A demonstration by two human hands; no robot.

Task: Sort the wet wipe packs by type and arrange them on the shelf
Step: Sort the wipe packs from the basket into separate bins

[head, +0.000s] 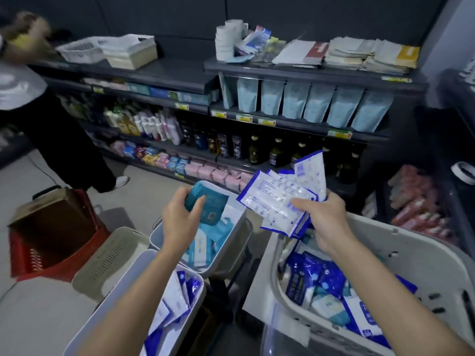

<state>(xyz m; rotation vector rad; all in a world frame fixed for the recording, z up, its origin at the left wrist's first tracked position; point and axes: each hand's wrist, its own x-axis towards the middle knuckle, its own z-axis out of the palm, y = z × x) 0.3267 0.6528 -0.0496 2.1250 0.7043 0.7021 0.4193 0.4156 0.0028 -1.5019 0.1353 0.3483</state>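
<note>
The dark shelf (pixel 180 73) spans the back, and stocking it looks some way off, since the sorting is unfinished. At the right stands one large white basket (pixel 424 253) of mixed packs. To its left are two white bins: the far bin (pixel 239 217) holds teal packs and the near bin (pixel 123 286) holds blue-and-white ones. Above the basket's far left edge, the right hand (pixel 326 222) pinches a fan of blue-and-white packs (pixel 277 201) — at least three; the overlap hides any more. Over the far bin, the left hand (pixel 180 217) curls around one teal pack (pixel 208 204). The fan is the risk: slick film pinched at one corner could slide apart, dropping packs into the basket or the wrong bin.
</note>
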